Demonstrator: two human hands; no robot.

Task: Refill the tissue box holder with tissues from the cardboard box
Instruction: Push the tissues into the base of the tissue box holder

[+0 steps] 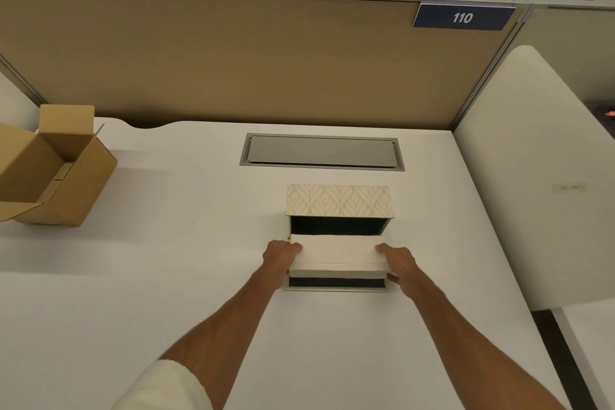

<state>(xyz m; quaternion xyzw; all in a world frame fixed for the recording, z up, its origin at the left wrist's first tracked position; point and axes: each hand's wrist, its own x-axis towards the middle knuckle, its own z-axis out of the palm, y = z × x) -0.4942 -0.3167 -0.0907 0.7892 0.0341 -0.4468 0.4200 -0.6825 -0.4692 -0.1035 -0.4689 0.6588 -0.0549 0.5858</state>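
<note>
1. One tissue box holder (339, 200) stands mid-desk, its leaf-patterned lid raised at the far side and its dark interior open.
2. One stack of tissues (337, 255) sits over the holder's near half.
3. Two hands grip that stack: the left hand (281, 256) on its left end, the right hand (399, 263) on its right end.
4. One cardboard box (50, 170) lies open at the far left of the desk (166, 260), well apart from both hands.
</note>
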